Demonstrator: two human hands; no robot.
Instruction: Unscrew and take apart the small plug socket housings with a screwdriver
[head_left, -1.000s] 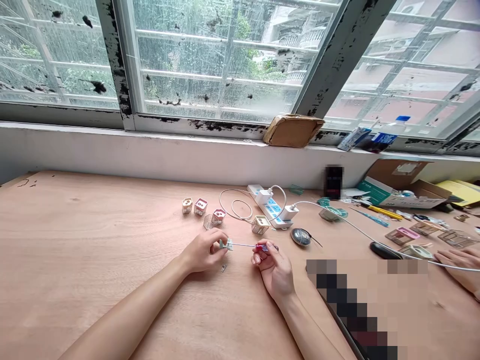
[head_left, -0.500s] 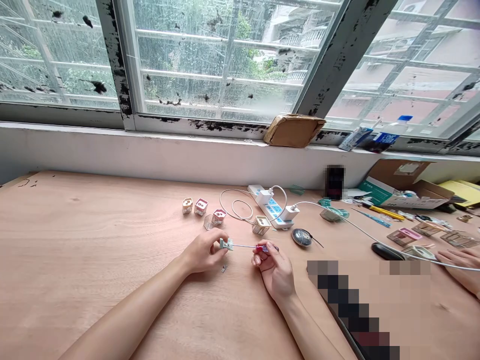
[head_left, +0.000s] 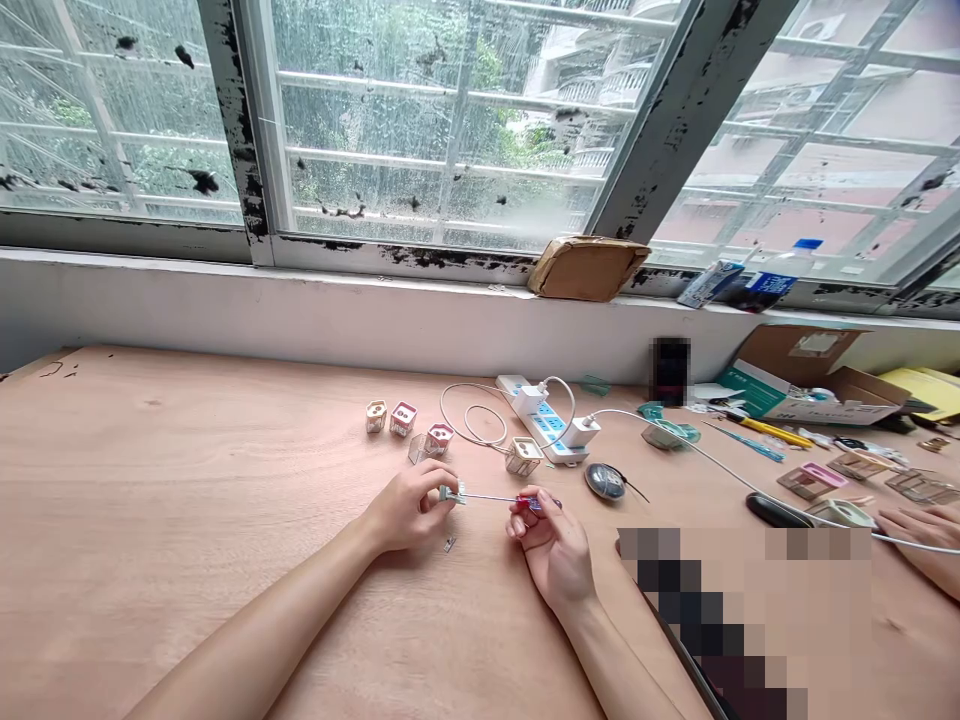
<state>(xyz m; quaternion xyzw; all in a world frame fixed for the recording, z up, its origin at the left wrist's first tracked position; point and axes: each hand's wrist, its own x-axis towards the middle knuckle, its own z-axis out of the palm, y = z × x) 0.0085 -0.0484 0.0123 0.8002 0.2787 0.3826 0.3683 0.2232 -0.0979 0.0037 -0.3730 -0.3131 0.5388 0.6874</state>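
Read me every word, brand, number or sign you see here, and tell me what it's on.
Nothing reads clearly.
Blue-capped bottle: white print on a blue label, too blurred.
Drink carton beside it: print too small.
Open cardboard box, green side: white lettering, too small.
White label on its flap: illegible.

White power strip (head_left: 559, 432) sat skewed on the table (head_left: 187, 500) near the wall (head_left: 300, 315), two white adapters (head_left: 582, 433) plugged in. White cable (head_left: 484, 412) lay looped left of it; a second white lead (head_left: 697, 446) ran off right. Dark rounded object (head_left: 604, 481) sat just right of the strip's near end. Back right: open cardboard box (head_left: 847, 408), yellow item (head_left: 926, 390) beside it, yellow-handled cutter (head_left: 776, 431) in front. Sill held brown package (head_left: 589, 272), blue-and-white carton (head_left: 709, 284), blue-capped bottle (head_left: 772, 287). Window (head_left: 420, 130) behind was grimy, bars across it.
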